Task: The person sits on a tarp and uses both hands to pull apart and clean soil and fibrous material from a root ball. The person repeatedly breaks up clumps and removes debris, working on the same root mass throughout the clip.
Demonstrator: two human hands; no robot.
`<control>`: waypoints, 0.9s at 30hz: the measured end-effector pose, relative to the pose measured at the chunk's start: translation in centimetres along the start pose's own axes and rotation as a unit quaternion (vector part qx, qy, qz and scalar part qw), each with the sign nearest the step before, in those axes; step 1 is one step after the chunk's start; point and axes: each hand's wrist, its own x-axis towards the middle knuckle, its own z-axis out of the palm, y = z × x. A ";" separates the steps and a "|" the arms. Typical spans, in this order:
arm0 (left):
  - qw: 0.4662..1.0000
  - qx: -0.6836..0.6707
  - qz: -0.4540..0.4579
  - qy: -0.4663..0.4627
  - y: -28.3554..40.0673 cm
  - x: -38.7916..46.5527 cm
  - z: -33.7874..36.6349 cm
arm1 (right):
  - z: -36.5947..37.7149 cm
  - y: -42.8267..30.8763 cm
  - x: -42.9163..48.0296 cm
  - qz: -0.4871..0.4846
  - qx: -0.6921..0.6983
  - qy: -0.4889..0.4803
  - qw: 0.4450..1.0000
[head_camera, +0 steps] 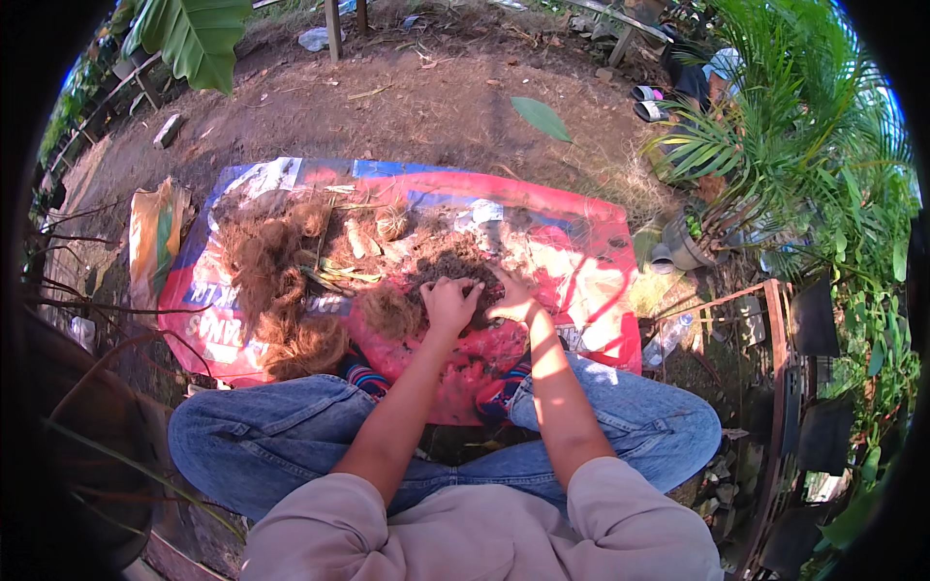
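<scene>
My left hand (452, 303) is bent over the near edge of a dark soil heap (447, 265), its thumb and fingertips drawn together; whatever lies between them is too small to make out. Beside it, my right hand (512, 298) has its fingers spread and curved against the same dark soil. A tuft of brown coconut fibre (390, 311) lies just left of my left hand. Further left spreads a large pile of coconut fibre (269, 269). Beyond the soil sits a round fibre ball wound with string (391, 222). All of this rests on a red and blue printed tarpaulin (596, 210).
Pale dry strips (341, 274) lie beside the fibre. At left stands a crumpled sack (154, 240). Right of the tarpaulin are a potted palm (686, 243), a plastic bottle (667, 338) and a rusty metal frame (777, 363). A person (716, 80) is partly hidden behind fronds.
</scene>
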 end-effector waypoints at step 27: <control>0.919 -0.387 -0.076 0.023 3.6 7.1 -10.1 | -4.7 -12.3 1.9 0.030 0.525 0.145 0.838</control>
